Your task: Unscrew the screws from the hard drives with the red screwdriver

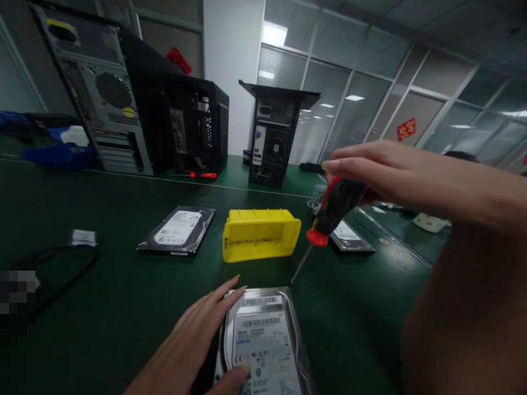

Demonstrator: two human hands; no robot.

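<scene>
A silver hard drive (263,340) with a white label lies on the green mat at the near edge. My left hand (197,340) rests on its left side, fingers stretched along the edge and thumb on the label. My right hand (370,170) is closed round the black and red handle of a screwdriver (329,214). The thin shaft slants down and its tip meets the drive's far right corner.
A yellow plastic bin (259,235) lies on its side just beyond the drive. A second hard drive (178,230) lies to the left, a third (352,237) to the right. Three computer towers (107,93) stand at the back, a red screwdriver (203,175) before them. Black cables (61,274) lie at left.
</scene>
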